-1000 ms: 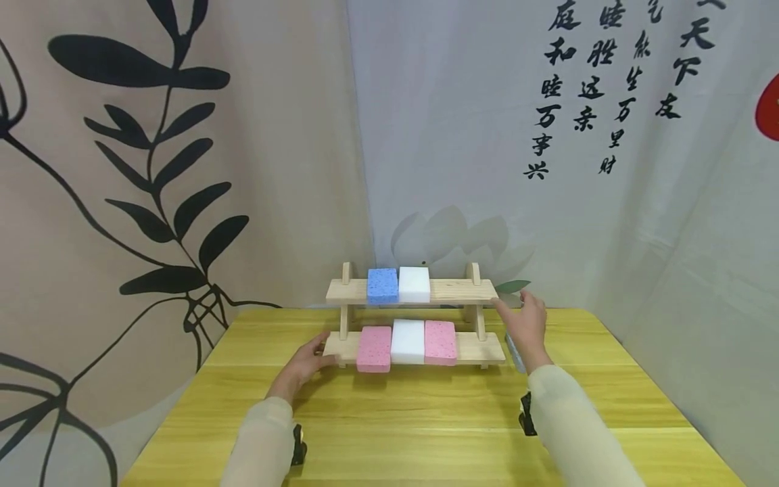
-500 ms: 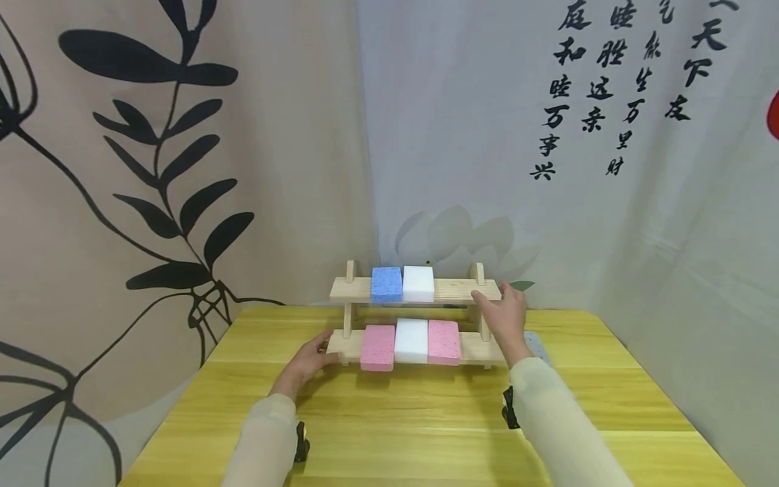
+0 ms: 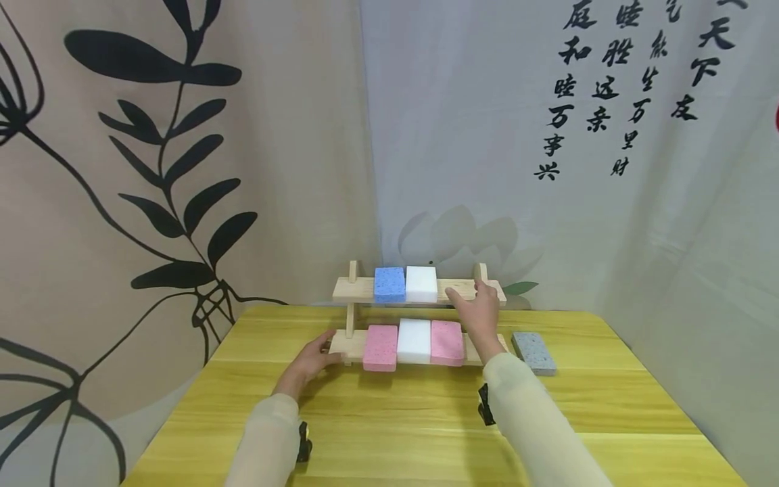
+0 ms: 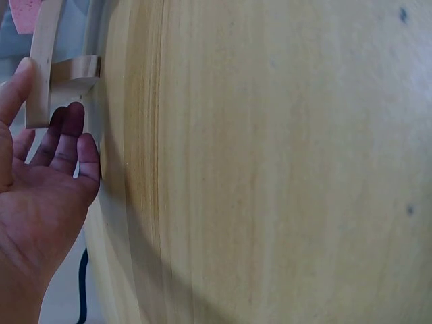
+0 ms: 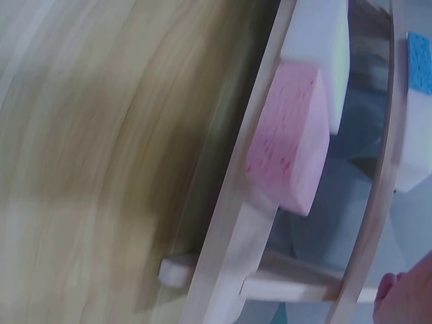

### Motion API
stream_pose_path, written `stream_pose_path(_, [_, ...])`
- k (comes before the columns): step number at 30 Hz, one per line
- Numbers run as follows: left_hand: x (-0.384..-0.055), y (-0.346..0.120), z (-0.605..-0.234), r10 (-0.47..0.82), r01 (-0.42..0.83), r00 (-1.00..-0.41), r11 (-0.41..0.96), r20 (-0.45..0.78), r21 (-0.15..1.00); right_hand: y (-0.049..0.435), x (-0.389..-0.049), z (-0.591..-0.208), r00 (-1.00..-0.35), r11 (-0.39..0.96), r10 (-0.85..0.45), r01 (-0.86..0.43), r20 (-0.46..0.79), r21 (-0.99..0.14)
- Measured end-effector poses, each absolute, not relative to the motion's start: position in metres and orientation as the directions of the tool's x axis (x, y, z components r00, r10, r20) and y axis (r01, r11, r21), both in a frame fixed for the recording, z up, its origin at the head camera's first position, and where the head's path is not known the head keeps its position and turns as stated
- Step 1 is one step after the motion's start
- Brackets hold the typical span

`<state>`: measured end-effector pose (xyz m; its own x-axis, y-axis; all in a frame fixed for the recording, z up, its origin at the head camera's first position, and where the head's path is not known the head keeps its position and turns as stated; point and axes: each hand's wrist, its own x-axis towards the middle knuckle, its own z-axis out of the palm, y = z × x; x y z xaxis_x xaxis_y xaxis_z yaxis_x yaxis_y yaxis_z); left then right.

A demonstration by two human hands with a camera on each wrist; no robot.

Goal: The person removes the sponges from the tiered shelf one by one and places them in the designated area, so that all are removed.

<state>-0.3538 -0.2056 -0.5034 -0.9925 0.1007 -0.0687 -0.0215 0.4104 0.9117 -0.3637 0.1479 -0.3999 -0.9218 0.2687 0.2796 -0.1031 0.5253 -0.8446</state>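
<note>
A two-tier wooden rack [image 3: 353, 289] stands on the table. On its upper shelf sit a blue sponge [image 3: 389, 285] and a white sponge [image 3: 421, 284]; the lower shelf bears a pink sponge [image 3: 380, 348], another white sponge [image 3: 414, 341] and a second pink sponge [image 3: 447, 343]. My left hand [image 3: 309, 360] holds the lower shelf's left end, its thumb on the board and the other fingers beyond it in the left wrist view. My right hand [image 3: 477, 318] reaches over the upper shelf's right part, thumb apart from the fingers and nothing seen in it.
A grey sponge [image 3: 534, 353] lies on the wooden table [image 3: 389, 426], right of the rack. Behind the table hangs a cloth backdrop [image 3: 292, 169] with printed leaves and black characters. A dark cable [image 4: 83, 287] shows beyond the table edge in the left wrist view.
My right hand has moved left from beyond the rack's right end to over the upper shelf, uncovering the grey sponge. My left hand stays at the lower shelf's end; the head view shifts slightly.
</note>
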Motion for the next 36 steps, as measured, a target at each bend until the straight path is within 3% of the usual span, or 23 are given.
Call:
stream_pose_path(23, [-0.355,-0.205,-0.504,0.09,-0.029,-0.993,0.408,-0.072,0.913,0.08,-0.381,-0.402,-0.917,0.558,0.306,-0.046,0.257,-0.829])
stream_pose_path(36, [-0.356,-0.205,-0.506,0.084,-0.022,-0.995,0.402,-0.061,0.916,0.066,-0.39,-0.408,-0.918,0.556,0.333,0.007,0.215,-0.831])
